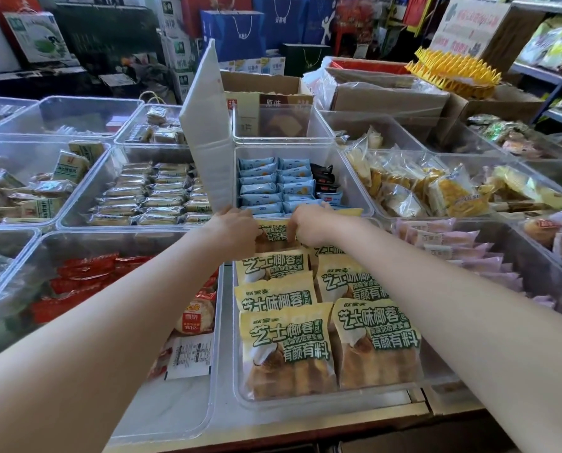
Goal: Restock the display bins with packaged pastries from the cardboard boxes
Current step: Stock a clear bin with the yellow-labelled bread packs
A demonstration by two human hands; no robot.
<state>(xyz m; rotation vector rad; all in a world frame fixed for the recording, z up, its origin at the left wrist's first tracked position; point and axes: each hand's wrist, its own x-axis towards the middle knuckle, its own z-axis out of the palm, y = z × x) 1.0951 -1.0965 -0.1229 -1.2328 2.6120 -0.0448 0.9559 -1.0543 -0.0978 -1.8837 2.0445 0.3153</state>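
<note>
A clear display bin (237, 380) in front of me holds several yellow pastry packets (289, 351) with green lettering, laid in two overlapping rows. At the bin's far end, my left hand (235, 228) and my right hand (309, 225) both grip the top edge of the rearmost yellow packet (274, 237), fingers curled over it. Cardboard boxes (387, 96) stand behind the bins at the back right.
Clear bins surround this one: blue packets (263, 188) just beyond, beige bars (148, 197) to the left, red packets (83, 276) at near left, pink packets (462, 243) at right. A raised white lid (207, 132) stands upright beside the blue-packet bin. Shelving rises at far right.
</note>
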